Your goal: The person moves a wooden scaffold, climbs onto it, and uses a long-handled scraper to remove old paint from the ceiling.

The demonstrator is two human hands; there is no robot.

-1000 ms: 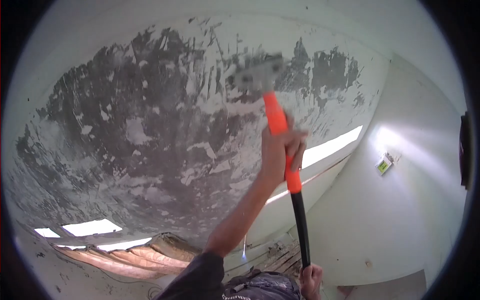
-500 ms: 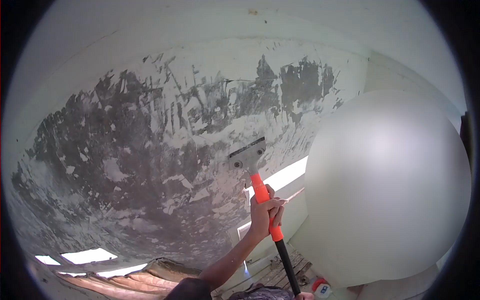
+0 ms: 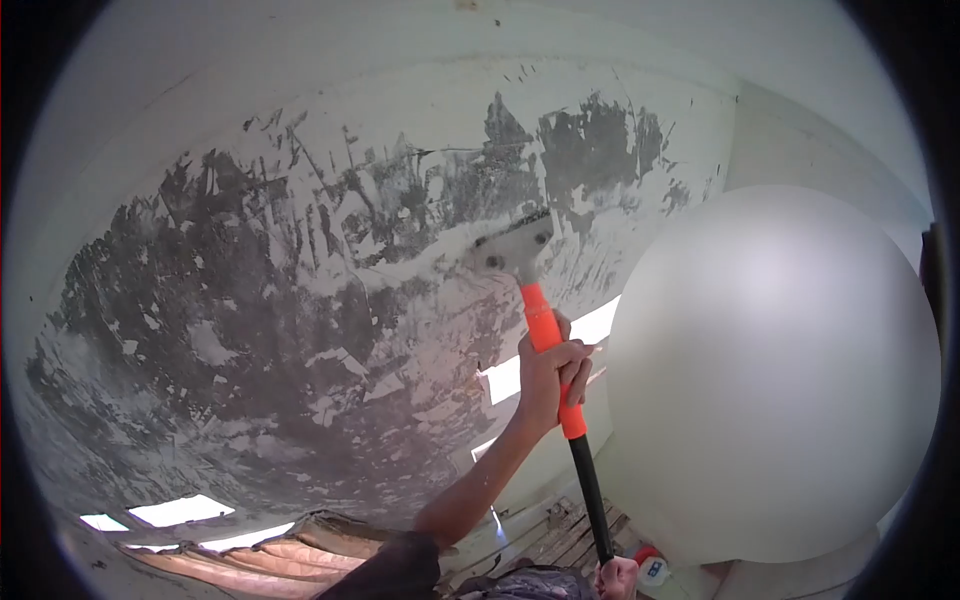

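Observation:
A long-handled scraper (image 3: 588, 478) reaches up toward the ceiling, with an orange grip section, a black lower shaft and a wide grey metal head (image 3: 518, 248). Its blade edge lies at or very near the patchy ceiling surface (image 3: 250, 250), where pale coating is partly gone and dark grey shows. Wrapped round the orange grip is my left hand (image 3: 553, 378), closed, the arm stretched up from below. Low in the view, my right hand (image 3: 617, 578) closes round the black shaft near its lower end, partly cut off by the frame edge.
A large pale round shape (image 3: 775, 370) fills the right side and hides what lies behind it. Brownish draped fabric (image 3: 270, 560) hangs by bright openings at lower left. Below are wooden slats (image 3: 560, 540) and a white-and-red container (image 3: 653, 570).
The scraper has moved up along the ceiling, slightly to the right, with both hands still on it. My right hand shows more now. The camera view has shifted slightly.

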